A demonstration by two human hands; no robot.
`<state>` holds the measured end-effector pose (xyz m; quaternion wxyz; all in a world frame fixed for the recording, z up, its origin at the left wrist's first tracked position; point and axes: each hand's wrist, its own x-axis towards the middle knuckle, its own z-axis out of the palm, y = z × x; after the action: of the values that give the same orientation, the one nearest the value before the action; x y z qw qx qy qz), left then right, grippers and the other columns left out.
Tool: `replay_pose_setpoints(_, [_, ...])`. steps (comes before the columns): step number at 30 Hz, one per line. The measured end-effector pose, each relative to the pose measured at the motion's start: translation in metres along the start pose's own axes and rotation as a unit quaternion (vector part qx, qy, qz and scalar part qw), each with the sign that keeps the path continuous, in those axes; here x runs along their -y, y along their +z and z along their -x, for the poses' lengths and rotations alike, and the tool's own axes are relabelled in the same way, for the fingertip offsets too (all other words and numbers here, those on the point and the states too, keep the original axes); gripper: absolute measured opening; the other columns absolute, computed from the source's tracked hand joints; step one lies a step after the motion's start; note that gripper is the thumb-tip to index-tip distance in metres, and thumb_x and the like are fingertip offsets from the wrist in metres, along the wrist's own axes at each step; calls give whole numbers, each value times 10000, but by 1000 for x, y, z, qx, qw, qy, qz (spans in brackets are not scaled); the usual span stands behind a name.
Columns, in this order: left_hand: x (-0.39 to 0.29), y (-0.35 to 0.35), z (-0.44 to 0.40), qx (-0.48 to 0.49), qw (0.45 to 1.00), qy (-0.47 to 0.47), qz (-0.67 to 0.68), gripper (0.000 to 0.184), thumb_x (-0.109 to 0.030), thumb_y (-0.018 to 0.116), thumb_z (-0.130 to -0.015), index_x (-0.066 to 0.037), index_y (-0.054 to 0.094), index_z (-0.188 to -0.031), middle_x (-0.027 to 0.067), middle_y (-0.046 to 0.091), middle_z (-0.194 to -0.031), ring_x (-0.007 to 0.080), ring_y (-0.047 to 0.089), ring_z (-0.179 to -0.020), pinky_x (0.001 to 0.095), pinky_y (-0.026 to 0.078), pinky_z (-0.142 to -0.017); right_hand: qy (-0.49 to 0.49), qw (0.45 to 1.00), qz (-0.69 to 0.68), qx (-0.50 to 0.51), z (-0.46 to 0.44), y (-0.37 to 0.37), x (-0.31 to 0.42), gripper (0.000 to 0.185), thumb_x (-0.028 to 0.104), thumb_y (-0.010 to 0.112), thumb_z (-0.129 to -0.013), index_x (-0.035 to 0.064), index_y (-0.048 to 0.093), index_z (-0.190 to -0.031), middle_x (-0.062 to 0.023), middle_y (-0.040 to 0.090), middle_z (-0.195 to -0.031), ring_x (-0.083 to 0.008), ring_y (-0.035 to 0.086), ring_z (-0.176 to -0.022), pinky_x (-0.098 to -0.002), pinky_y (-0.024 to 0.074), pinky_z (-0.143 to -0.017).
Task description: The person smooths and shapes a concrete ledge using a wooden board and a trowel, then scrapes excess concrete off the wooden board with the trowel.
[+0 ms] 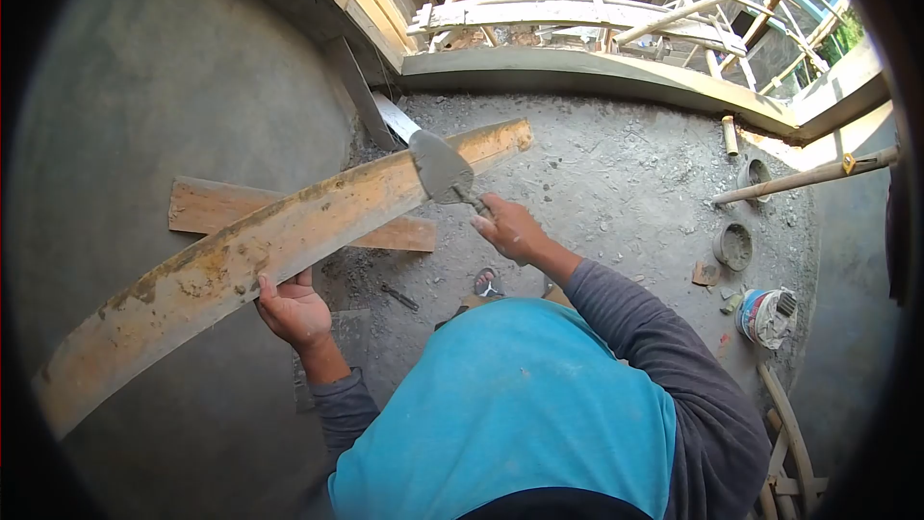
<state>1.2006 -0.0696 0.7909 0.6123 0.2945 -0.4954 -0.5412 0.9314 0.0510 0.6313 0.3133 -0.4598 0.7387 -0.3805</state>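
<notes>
A long wooden board (pixel 279 231), smeared with mortar along its upper edge, slants from the lower left up to the middle. My left hand (pixel 296 311) grips its lower edge, thumb on the face and the other fingers mostly hidden behind. In my right hand (pixel 515 231) is the handle of a trowel (pixel 442 167). The trowel's grey blade lies over the board near its upper right end; whether it touches the wood I cannot tell. Behind the board, a shorter plank (pixel 207 204) crosses at an angle.
Mortar crumbs litter the rough floor (pixel 616 174). To the right are two round bowls (pixel 735 246), a slanting pole (pixel 808 177) and a paint bucket (pixel 767 318). A low ledge (pixel 577 68) runs across the top, with bamboo scaffolding (pixel 664 25) beyond. At left rises a smooth grey wall (pixel 164 87).
</notes>
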Motion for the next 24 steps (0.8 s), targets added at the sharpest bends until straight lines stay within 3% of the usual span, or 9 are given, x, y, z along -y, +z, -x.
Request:
replay_pose_setpoints(3, [-5, 10, 4, -16, 1000, 10, -2, 486, -276, 416, -952, 1, 377, -1349, 157, 478, -1324, 289, 529, -1175, 434, 508, -941, -91, 995, -45, 7, -3, 2, -7, 425, 320, 554, -902, -22, 478, -1144, -279, 622, -936, -473, 579, -922, -495, 461, -790])
replay_pose_setpoints(6, [-18, 14, 12, -19, 1000, 4, 3, 501, -303, 428, -941, -21, 386, -1352, 152, 474, -1332, 294, 521, -1183, 455, 478, -965, 116, 989, -81, 31, -17, 6, -70, 434, 324, 556, -899, -28, 478, -1140, -285, 618, -969, -462, 589, -927, -491, 465, -792])
replay_pose_setpoints(8, [-20, 19, 12, -15, 1000, -4, 5, 515, -333, 435, -933, -42, 392, -1357, 144, 473, -1338, 298, 509, -1197, 474, 454, -986, 181, 977, -108, -37, -33, 26, -124, 336, 257, 572, -912, 10, 486, -1124, -128, 581, -691, -209, 586, -521, -371, 484, -478])
replay_pose_setpoints(9, [-19, 26, 13, -28, 998, -21, 52, 540, -372, 437, -922, -65, 392, -1364, 129, 471, -1346, 302, 485, -1221, 491, 420, -1009, 178, 978, -109, -29, -31, 23, -112, 336, 257, 572, -912, 10, 486, -1124, -128, 581, -691, -209, 586, -521, -371, 484, -478])
replay_pose_setpoints(11, [-12, 35, 23, -49, 994, -28, 93, 564, -411, 439, -911, -88, 393, -1372, 113, 469, -1353, 305, 461, -1245, 508, 387, -1031, 143, 982, -115, 34, -4, 6, -61, 424, 332, 559, -898, -13, 498, -1137, -298, 607, -1008, -456, 577, -987, -489, 454, -829])
replay_pose_setpoints(15, [30, 52, 24, -273, 954, 17, 125, 942, -842, 280, -776, -187, 262, -1453, 88, 321, -1464, 296, 304, -1354, 514, 248, -1117, -97, 977, -70, 175, 35, -26, 3, 465, 330, 585, -882, -7, 497, -1191, -285, 609, -1010, -444, 584, -961, -478, 459, -824])
replay_pose_setpoints(18, [55, 25, 19, -317, 940, 39, 117, 974, -864, 240, -758, -199, 228, -1470, 80, 286, -1488, 291, 253, -1377, 491, 182, -1144, 55, 977, -98, 183, 36, -26, -28, 489, 351, 613, -865, 15, 499, -1202, -262, 621, -1003, -434, 587, -953, -453, 459, -827])
replay_pose_setpoints(20, [64, 6, 19, -337, 935, 47, 99, 962, -859, 219, -768, -208, 213, -1476, 72, 263, -1500, 284, 232, -1385, 478, 151, -1154, 143, 975, -127, 117, 41, -37, -53, 434, 277, 613, -882, 33, 494, -1220, -146, 601, -745, -228, 612, -578, -366, 497, -520])
replay_pose_setpoints(24, [83, -36, 19, -389, 916, 74, 65, 983, -876, 205, -749, -210, 200, -1472, 66, 264, -1478, 258, 232, -1374, 474, 178, -1141, 210, 957, -183, 85, 52, -41, -67, 423, 228, 610, -887, 30, 472, -1234, -94, 561, -707, -154, 558, -502, -314, 455, -404])
